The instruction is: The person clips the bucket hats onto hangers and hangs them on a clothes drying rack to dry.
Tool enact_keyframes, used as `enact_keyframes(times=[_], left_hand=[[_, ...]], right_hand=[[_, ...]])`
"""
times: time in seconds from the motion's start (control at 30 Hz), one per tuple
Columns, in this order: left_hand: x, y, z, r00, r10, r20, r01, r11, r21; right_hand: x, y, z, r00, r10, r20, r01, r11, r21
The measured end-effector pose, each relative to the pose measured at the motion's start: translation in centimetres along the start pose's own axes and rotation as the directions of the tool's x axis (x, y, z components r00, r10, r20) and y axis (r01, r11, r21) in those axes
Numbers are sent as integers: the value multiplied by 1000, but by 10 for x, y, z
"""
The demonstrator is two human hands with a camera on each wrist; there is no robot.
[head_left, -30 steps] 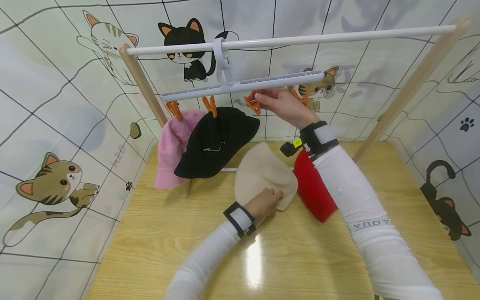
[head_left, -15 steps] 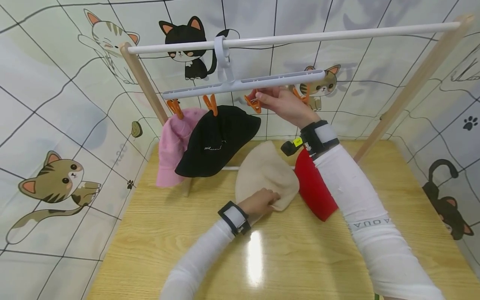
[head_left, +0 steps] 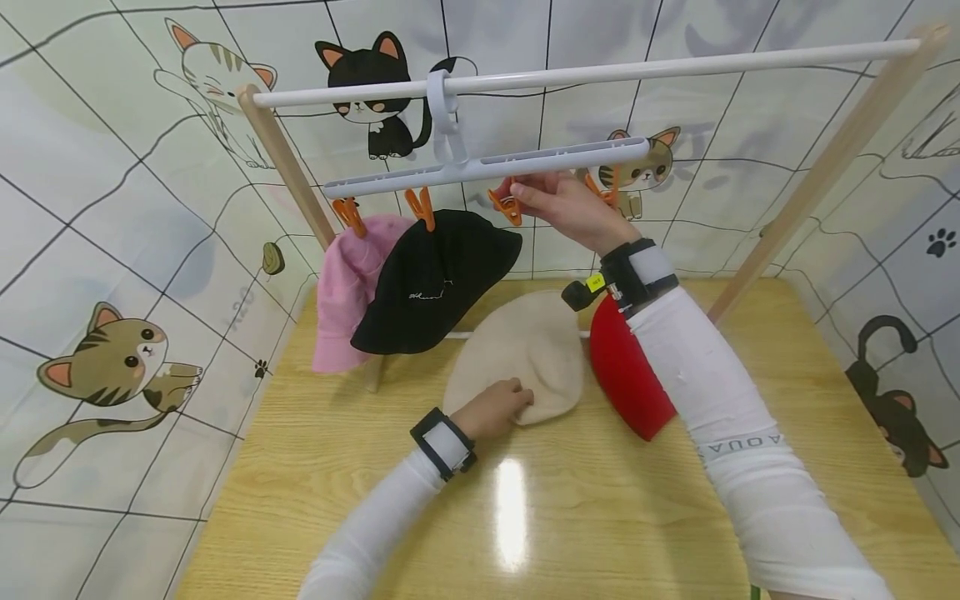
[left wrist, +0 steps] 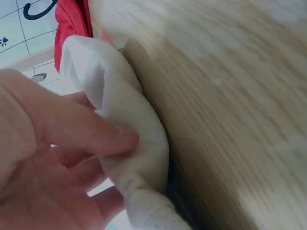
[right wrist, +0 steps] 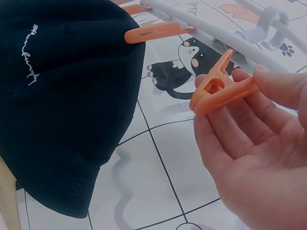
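Note:
My left hand [head_left: 491,410] pinches the near edge of a beige hat [head_left: 517,350] low over the table. In the left wrist view the thumb [left wrist: 112,139] presses on the pale fabric, with the other fingers behind it. My right hand [head_left: 573,208] holds an orange clip [right wrist: 225,98] just under the grey-lilac hanger [head_left: 555,162], its thumb on one arm of the clip. Nothing sits in that clip. To the left, a black bucket hat [head_left: 435,292] and a pink bucket hat [head_left: 337,317] hang from other orange clips.
A red hat [head_left: 626,367] lies on the wooden table [head_left: 585,517], partly behind the right forearm. The hanger hooks over a white rod [head_left: 675,71] between wooden posts. Another orange clip [head_left: 602,190] hangs behind the right hand. A cat-print backdrop encloses the table.
The left hand has drawn the beige hat leftward, and the hat now lies turned and more spread out. My right hand stays on its clip at the same spot.

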State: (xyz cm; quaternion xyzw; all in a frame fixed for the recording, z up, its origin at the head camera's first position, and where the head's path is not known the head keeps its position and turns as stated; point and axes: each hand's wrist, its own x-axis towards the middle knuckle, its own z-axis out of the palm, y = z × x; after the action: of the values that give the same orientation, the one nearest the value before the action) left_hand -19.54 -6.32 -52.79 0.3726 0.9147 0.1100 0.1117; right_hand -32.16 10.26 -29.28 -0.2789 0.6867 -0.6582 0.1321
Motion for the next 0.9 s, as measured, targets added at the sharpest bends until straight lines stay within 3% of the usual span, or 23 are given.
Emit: enact_keyframes(times=[0.3, 0.53, 0.7, 0.8, 0.9], left_hand=[[-3, 0, 8, 999, -22, -50, 25, 998, 62], [-4, -5, 7, 990, 38, -134, -25, 995, 97], [-8, -10, -3, 978, -33, -205, 34, 999, 1], [-9, -12, -16, 958, -97, -270, 81, 994, -69], [-8, -14, -34, 920, -126, -372, 91, 990, -110]], right_hand=[[0, 1, 0, 1000, -7, 4, 7, 1000, 22], [1, 0, 0, 1000, -11, 1, 11, 1000, 8], [2, 2, 0, 1000, 2, 4, -2, 1000, -2], [2, 3, 0, 1000, 10, 9, -10, 1000, -2], [2, 2, 0, 1000, 7, 19, -7, 1000, 1]])
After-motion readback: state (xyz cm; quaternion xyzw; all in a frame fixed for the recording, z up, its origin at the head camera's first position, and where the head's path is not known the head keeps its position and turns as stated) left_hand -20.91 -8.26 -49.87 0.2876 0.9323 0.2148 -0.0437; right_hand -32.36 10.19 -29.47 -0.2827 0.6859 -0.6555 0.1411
